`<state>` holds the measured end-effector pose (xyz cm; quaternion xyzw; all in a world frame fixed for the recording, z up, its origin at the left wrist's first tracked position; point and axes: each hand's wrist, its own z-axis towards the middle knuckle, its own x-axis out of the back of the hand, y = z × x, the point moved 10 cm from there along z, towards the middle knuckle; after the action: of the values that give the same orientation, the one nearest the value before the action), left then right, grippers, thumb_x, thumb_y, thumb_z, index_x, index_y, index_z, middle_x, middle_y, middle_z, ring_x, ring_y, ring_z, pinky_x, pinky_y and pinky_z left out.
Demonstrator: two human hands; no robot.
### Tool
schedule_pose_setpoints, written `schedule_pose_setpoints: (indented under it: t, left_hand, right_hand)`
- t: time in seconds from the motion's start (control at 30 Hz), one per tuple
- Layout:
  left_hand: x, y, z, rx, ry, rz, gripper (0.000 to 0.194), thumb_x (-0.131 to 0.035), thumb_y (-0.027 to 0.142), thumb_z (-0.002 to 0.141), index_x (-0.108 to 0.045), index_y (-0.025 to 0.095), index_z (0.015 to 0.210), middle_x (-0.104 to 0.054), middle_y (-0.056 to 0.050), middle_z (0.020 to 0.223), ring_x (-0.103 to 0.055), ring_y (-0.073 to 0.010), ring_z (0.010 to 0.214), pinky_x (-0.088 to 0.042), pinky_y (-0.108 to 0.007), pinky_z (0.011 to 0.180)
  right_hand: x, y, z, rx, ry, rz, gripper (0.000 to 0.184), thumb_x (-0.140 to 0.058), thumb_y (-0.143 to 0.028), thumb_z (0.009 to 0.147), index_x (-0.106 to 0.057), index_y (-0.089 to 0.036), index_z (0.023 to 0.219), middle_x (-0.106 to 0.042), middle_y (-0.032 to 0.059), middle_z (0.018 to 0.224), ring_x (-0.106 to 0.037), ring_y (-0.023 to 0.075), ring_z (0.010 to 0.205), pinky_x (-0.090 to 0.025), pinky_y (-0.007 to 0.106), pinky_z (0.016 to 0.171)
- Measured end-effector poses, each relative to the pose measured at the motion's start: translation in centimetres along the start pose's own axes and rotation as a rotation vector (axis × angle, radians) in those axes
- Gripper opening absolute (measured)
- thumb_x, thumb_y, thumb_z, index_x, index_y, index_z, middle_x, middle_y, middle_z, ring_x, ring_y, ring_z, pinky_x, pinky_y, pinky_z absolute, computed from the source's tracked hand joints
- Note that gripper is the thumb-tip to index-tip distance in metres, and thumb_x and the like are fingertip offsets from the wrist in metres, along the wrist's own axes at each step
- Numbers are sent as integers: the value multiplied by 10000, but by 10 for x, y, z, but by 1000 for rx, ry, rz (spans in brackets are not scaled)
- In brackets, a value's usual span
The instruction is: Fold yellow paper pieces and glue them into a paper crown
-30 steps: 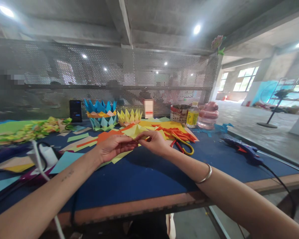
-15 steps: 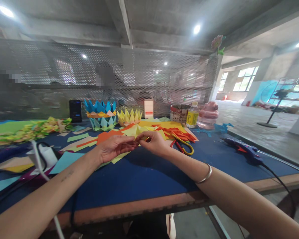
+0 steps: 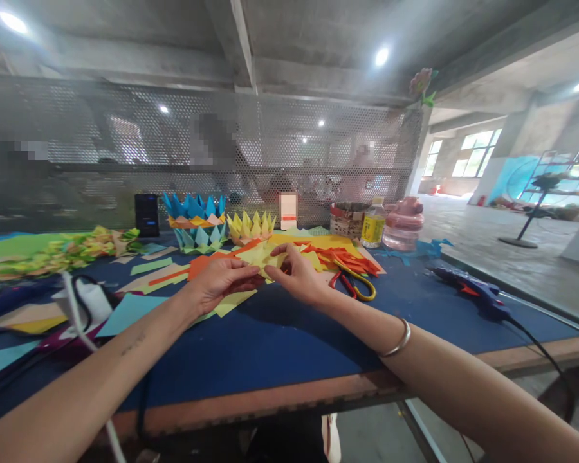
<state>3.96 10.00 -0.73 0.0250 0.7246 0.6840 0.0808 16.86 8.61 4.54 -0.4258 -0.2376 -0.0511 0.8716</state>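
Observation:
Over the middle of the table, my left hand [image 3: 229, 278] pinches a piece of yellow paper [image 3: 266, 258] between thumb and fingers. My right hand [image 3: 296, 273] is at the paper's right side, its thumb and forefinger bent around it with a gap between them. The paper's exact folds are partly covered by my fingers. Strips of orange paper [image 3: 350, 258] lie just beyond my right hand. Scissors with red and yellow handles [image 3: 354, 283] rest to the right of it. Orange and pale sheets lie beneath and behind my left hand.
Blue-and-green paper crowns [image 3: 195, 222] and a yellow pointed paper ring [image 3: 251, 228] stand behind. A woven basket [image 3: 347, 220], a yellow-labelled bottle [image 3: 373, 224] and a pink jug [image 3: 403, 224] stand at back right. A corded glue gun [image 3: 470, 292] lies right; a white cable [image 3: 80, 315] runs left.
My right thumb and forefinger have spread apart, showing more of the yellow paper. My left fingers have closed into a tighter pinch. The table things stay put.

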Motion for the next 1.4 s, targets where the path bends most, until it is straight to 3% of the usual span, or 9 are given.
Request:
schedule_pose_setpoints:
  t: [0.13, 0.33, 0.7, 1.03, 1.13, 1.23, 1.33, 1.4]
  left_hand:
    - [-2, 4, -2, -38, -7, 49, 106, -772, 198, 660, -713, 111, 668, -730, -72, 692, -672, -133, 639, -545, -196, 639]
    - [-4, 3, -4, -18, -2, 57, 81, -740, 174, 702, -707, 109, 667, -726, -82, 689, -662, -123, 610, -539, -202, 649]
    - [-7, 6, -5, -10, -56, -3, 118, -636, 110, 793, -670, 95, 681, -712, -85, 674, -662, -123, 601, -540, -199, 628]
    - [3, 18, -7, -113, 107, 147, 102, -634, 185, 809, -622, 130, 725, -702, -39, 667, -673, -140, 614, -533, -229, 621]
    - [1, 18, -5, -127, 83, 212, 145, -674, 253, 778, -592, 139, 740, -687, -29, 635, -680, -163, 614, -538, -254, 618]
    - [0, 14, -5, -103, 74, 197, 174, -659, 293, 790, -564, 151, 758, -672, -25, 616, -688, -175, 622, -544, -276, 633]
    - [-2, 10, -5, -72, 44, 137, 177, -654, 305, 795, -560, 155, 805, -690, -41, 681, -691, -170, 661, -546, -282, 669]
    - [-10, 7, -6, -53, -46, 124, 211, -689, 310, 765, -582, 154, 858, -707, -54, 737, -690, -165, 708, -543, -271, 690]
  right_hand:
    - [-3, 12, 1, -70, 11, 4, 372, -598, -380, 770, -438, -177, 1038, -423, -90, 569, -439, 92, 508, -339, 202, 486]
    - [-3, 13, 3, -42, 28, 20, 333, -603, -262, 743, -419, -194, 1012, -439, -83, 619, -457, 88, 522, -363, 211, 501]
    - [0, 5, 6, -4, 54, 118, 365, -629, -209, 708, -422, -210, 1008, -462, -66, 683, -447, 79, 531, -380, 204, 513]
    - [-1, 4, 4, 60, 19, -39, 179, -505, -247, 838, -528, -173, 999, -563, -1, 792, -525, 101, 657, -435, 227, 614]
    - [0, 1, 6, 124, 11, -127, 160, -510, -157, 817, -577, -174, 961, -596, 29, 903, -549, 101, 714, -448, 234, 670]
    - [-1, 0, 7, 150, 9, -200, 90, -566, -125, 779, -616, -160, 846, -592, 35, 870, -554, 103, 716, -450, 242, 692]
    - [1, 5, 8, 99, 27, -192, 29, -594, -146, 771, -621, -153, 769, -598, 22, 800, -555, 101, 693, -440, 230, 660]
    - [1, 9, 9, 54, 40, -161, 41, -590, -171, 780, -623, -151, 764, -610, 12, 765, -556, 101, 688, -431, 220, 640]
